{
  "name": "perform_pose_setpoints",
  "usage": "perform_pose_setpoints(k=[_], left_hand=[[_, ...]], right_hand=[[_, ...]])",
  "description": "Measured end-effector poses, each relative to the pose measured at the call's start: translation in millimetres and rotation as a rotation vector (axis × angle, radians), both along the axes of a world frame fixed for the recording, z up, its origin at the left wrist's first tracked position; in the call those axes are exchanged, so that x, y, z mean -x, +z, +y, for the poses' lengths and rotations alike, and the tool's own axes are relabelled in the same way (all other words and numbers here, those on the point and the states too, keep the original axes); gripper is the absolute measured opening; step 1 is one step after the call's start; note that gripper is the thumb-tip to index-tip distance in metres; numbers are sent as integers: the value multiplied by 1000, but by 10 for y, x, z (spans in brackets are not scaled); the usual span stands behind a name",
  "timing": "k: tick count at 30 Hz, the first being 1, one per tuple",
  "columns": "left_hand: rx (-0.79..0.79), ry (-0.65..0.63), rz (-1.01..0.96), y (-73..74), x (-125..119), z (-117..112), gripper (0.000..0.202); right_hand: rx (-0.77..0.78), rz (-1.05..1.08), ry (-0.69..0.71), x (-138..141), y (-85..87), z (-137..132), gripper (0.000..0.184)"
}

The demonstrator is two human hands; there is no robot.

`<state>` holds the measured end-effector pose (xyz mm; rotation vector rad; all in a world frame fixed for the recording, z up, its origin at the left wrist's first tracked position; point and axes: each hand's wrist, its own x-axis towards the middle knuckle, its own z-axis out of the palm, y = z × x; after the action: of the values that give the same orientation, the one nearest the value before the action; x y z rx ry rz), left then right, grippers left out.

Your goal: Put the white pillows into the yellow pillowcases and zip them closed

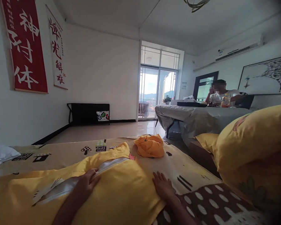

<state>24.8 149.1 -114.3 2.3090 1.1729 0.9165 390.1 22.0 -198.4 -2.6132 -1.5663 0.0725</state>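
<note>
A yellow pillowcase (124,190) lies in front of me with a pillow filling its right part. Through its long opening a whitish inner pillow (107,164) shows. My left hand (90,181) is closed on the edge of that opening, its fingers curled over the cloth. Against the right side of the stuffed pillowcase rests my right hand (162,184), its fingers spread and holding nothing. Just beyond the pillow, a crumpled orange-yellow cloth bundle (151,147) sits on the patterned bed sheet (187,165).
A plump yellow pillow (255,143) rises at the right. White fabric (4,155) lies at the left edge. Past the bed stand a plastic-covered table (173,111), with a person (227,93) seated behind it, and a black folded item (86,113) against the wall.
</note>
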Motion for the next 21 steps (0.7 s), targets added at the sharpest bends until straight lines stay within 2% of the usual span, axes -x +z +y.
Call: perform_pose_setpoints(k=[3,6,8,10,11,12,14,18,21], left_hand=[[-286,-2,40,108,-11,-96,34],[-418,-15,45,179,-73,-236,37],[-439,-39,76,208,-118,-312,33],[-400,-60,134,237,-142,-361,32],[-355,-66,163,250,-142,-373,32],[-298,-66,190,258,-135,-375,31],[-171,-54,243,244,-104,-343,29],[73,-60,237,91,-26,-146,31],[141,-82,169,-28,4,-8,44]], right_hand=[[29,-84,-62,61,156,19,52],[-46,-218,-55,354,521,117,57],[-171,-227,112,681,792,208,67],[-302,-94,442,1060,965,303,74],[-332,-1,611,1244,991,348,74],[-358,92,736,1411,972,391,72],[-394,224,822,1667,825,463,62],[-514,251,744,1863,427,564,46],[-571,172,668,1863,304,611,39]])
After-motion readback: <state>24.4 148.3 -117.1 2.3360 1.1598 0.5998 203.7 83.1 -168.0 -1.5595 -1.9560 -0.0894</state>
